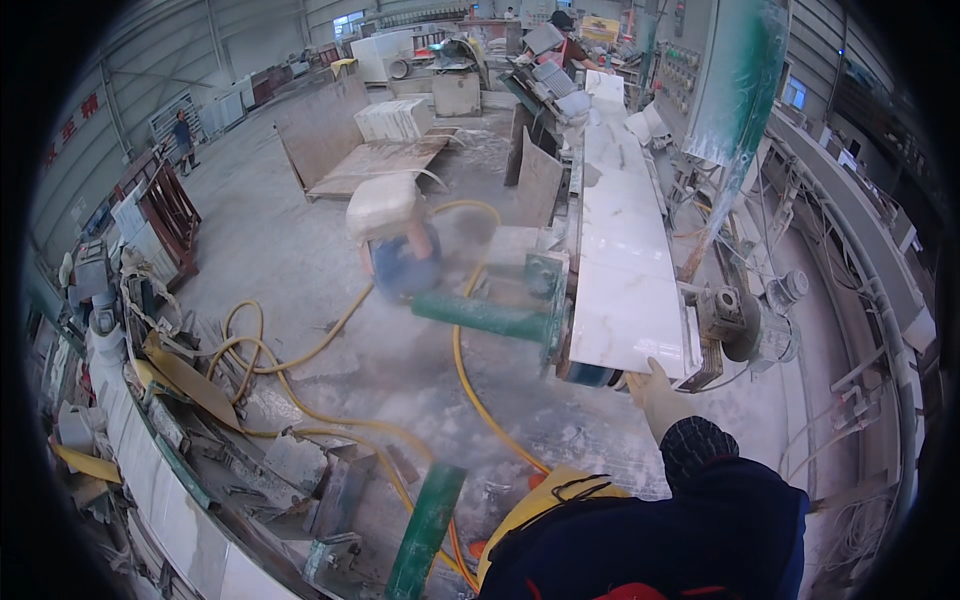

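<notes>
A long white stone slab [622, 270] with faint veins lies along a narrow machine bed, running away from me. Its near end sticks out toward me. My right hand [662, 400], in a pale glove with a dark knitted cuff, grips this near edge, with the thumb on the top face and the fingers at the edge, partly hidden. Just beneath the slab's end shows a dark blue part [590, 373] of the machine. My left hand is out of view.
Left of the slab, a green pipe [485, 315] sticks out across the dusty floor. A yellow hose [465, 375] loops there. A padded stool [385, 205] stands beyond. Motors [770, 335] flank the slab's right. Another person [568, 45] is at its far end.
</notes>
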Tool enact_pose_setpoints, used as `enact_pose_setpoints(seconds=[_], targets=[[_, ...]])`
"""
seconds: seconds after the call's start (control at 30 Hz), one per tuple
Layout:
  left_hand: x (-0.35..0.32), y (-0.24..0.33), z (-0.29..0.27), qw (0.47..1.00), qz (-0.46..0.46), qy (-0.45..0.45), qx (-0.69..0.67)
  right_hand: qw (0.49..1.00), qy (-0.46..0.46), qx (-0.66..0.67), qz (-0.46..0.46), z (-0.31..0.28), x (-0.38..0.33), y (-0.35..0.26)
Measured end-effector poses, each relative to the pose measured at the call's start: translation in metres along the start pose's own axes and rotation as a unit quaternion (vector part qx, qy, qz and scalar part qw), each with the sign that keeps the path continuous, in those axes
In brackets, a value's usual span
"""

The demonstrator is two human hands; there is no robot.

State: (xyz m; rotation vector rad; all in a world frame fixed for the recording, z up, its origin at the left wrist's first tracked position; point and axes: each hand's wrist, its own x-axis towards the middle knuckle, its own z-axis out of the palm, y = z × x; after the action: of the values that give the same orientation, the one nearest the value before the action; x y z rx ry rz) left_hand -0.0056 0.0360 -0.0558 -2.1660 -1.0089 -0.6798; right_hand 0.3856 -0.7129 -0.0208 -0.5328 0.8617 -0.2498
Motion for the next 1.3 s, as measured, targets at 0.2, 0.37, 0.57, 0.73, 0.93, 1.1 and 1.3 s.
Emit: enact_pose_setpoints(seconds=[0.2,0.37,0.57,0.73,0.93,1.1,1.3], targets=[[0.002,0.002,0.012,1.000,0.008,-0.010,0.012,0.987,-0.032,-0.154,-0.018,0.006,-0.016,-0.001],[0.004,-0.002,0.023,1.000,0.025,-0.009,0.013,0.988,-0.033,-0.132,-0.066,-0.006,0.009,-0.001],[-0.003,-0.010,0.037,0.999,0.027,-0.013,0.016,0.997,-0.031,0.036,-0.058,-0.016,0.033,0.005],[-0.010,-0.020,0.045,0.999,0.034,-0.015,0.022,0.995,-0.018,0.085,-0.054,-0.016,0.034,0.008],[-0.003,-0.015,0.033,1.000,0.020,-0.018,0.001,0.998,0.000,0.048,-0.038,-0.012,0.019,0.021],[0.018,-0.003,-0.008,0.994,-0.054,-0.067,-0.063,0.996,-0.023,-0.085,-0.022,-0.031,0.036,0.060],[0.028,0.003,-0.030,0.990,-0.064,-0.018,-0.127,0.955,-0.088,-0.261,0.110,-0.032,0.041,0.119]])
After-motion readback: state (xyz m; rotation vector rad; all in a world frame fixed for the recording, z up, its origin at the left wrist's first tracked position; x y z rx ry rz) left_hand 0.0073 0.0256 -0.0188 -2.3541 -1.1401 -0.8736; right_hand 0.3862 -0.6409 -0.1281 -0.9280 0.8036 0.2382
